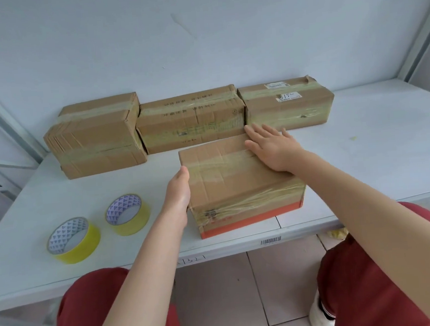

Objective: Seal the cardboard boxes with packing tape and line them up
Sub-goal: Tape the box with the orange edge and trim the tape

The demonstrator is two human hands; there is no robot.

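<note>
Centrally, near the front edge of the table (375, 150), sat the taped front box (236, 184), just before the back row of three sealed boxes (190, 121). The right hand (272, 148) lay flat on its top, fingers straight and spread; the left hand (176, 194) pressed flat against its left wall, gripping nothing. Stiff cardboard, probably light, tape-slick: best clasped by opposite side walls.

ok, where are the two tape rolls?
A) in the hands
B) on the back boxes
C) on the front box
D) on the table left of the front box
D: the near tape roll and far tape roll lie on the table left of the front box; left hand and right hand touch that box.
</note>
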